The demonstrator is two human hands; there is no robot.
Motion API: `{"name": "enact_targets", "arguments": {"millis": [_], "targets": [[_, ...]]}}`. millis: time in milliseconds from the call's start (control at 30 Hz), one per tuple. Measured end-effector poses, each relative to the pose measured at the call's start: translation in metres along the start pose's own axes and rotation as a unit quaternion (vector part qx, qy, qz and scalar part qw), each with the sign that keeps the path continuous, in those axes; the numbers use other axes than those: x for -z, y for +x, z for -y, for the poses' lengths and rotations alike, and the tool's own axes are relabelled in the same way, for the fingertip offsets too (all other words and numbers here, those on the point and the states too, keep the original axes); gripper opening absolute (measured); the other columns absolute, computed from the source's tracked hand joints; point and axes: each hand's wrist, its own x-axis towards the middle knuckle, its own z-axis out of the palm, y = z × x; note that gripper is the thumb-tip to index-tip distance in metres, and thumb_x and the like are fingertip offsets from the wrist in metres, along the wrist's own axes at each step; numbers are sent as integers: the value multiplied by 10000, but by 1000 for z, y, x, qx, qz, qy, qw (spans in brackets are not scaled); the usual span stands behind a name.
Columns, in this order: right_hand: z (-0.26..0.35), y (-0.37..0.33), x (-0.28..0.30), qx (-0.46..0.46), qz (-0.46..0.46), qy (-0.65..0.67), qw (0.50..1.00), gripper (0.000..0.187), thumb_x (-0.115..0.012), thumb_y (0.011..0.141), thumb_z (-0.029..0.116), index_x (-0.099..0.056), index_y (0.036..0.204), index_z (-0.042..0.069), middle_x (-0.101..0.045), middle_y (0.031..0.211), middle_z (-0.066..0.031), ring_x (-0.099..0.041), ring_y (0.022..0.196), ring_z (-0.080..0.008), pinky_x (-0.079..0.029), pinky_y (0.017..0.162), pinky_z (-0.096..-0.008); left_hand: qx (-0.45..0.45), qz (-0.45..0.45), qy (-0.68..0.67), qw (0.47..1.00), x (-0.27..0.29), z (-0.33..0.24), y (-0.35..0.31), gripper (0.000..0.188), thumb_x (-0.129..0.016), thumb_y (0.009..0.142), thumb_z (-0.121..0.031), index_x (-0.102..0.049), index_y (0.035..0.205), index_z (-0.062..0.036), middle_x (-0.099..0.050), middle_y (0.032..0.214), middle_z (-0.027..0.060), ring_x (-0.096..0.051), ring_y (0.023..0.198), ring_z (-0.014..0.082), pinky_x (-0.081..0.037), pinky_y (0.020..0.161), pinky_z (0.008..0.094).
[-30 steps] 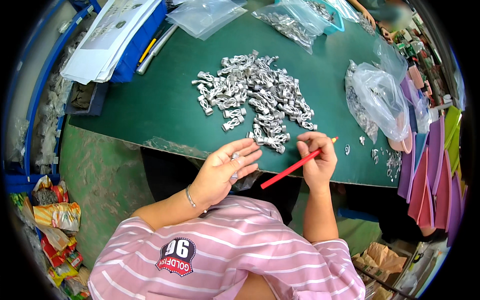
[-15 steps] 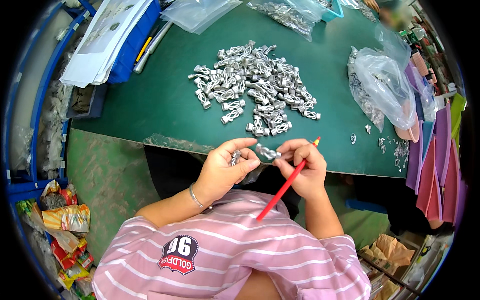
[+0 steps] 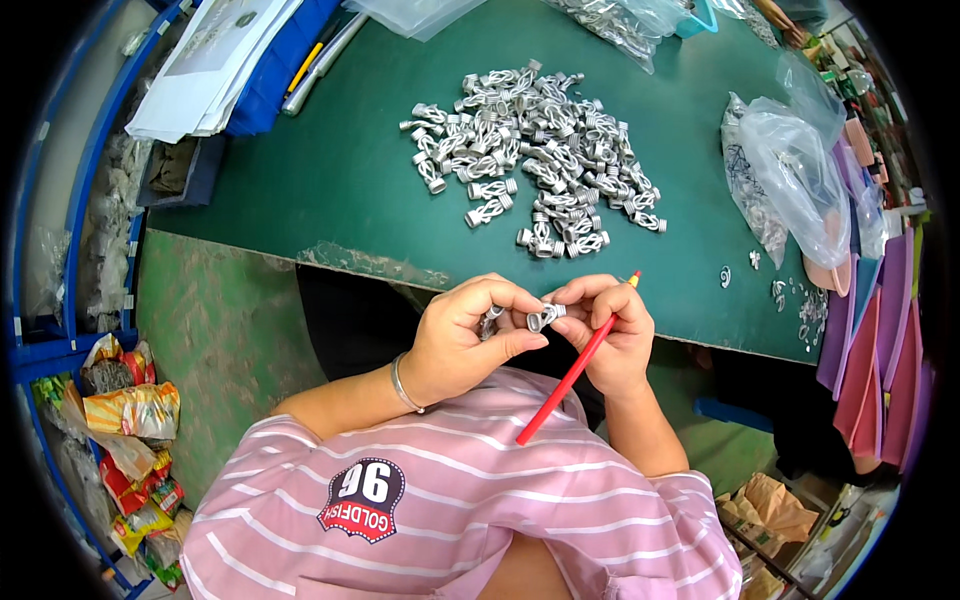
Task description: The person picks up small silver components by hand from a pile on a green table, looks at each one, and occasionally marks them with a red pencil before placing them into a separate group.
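Note:
My left hand (image 3: 465, 330) has its fingers curled around a small silver twisted metal piece (image 3: 489, 323), partly hidden in the palm. Between the fingertips of my right hand (image 3: 617, 335) is another twisted metal piece (image 3: 546, 317), its round hollow end turned toward me. The left fingertips come up against this second piece; whether they press on it I cannot tell. A red pencil (image 3: 570, 385) is tucked in my right hand, slanting down toward my shirt. Beyond both hands, a heap of similar silver pieces (image 3: 540, 150) lies on the green table (image 3: 330, 190).
On the left stand a blue bin (image 3: 257, 115) with papers (image 3: 195, 90) on it, and a small grey box (image 3: 190, 175). Clear plastic bags (image 3: 790, 170) and loose small metal bits (image 3: 812, 315) lie on the right. Another person's hand (image 3: 790, 32) shows at the far right.
My hands have come closer together. The piece in my right fingers has turned, so its hollow end now shows. The table has shifted slightly in the view.

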Motion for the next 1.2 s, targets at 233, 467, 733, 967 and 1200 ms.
{"name": "enact_targets", "arguments": {"millis": [233,467,733,967,1200], "targets": [[9,1,-14,137,-24,-110,984,417,-692,665,-107,-342,814,66,-549,945,-177,-579,819,-187,-511,679,-274,201,8,-202,959,10,1,-3,214,-584,842,-38,-561,1043,33,-608,826,59,-507,584,61,-411,509,170],[14,8,-23,211,29,-216,953,391,-656,643,-121,-342,757,83,-619,856,-158,-595,741,-248,-474,622,-312,262,-14,-297,918,6,2,-1,241,-539,870,-68,-533,1091,27,-607,880,110,-580,640,128,-457,478,207],[2,42,-10,177,-23,-401,899,321,-710,630,-56,-413,695,47,-620,839,-130,-557,716,-263,-433,650,-344,217,-55,-368,902,17,-3,0,124,-518,879,-83,-472,992,-60,-445,707,13,-383,538,75,-310,431,173],[-10,42,-6,109,-113,-279,947,245,-615,756,-70,-400,723,42,-597,857,-131,-538,712,-160,-446,643,-271,211,-62,-289,932,20,-4,3,168,-534,873,-82,-506,1024,-13,-499,732,28,-440,558,72,-342,435,172],[6,19,-11,-108,-38,155,981,237,-573,810,-50,-372,798,75,-580,926,-164,-583,730,-158,-522,652,-274,197,-48,-180,963,11,-15,8,238,-638,789,-12,-562,1014,-3,-553,799,26,-448,593,40,-361,489,167]]}}
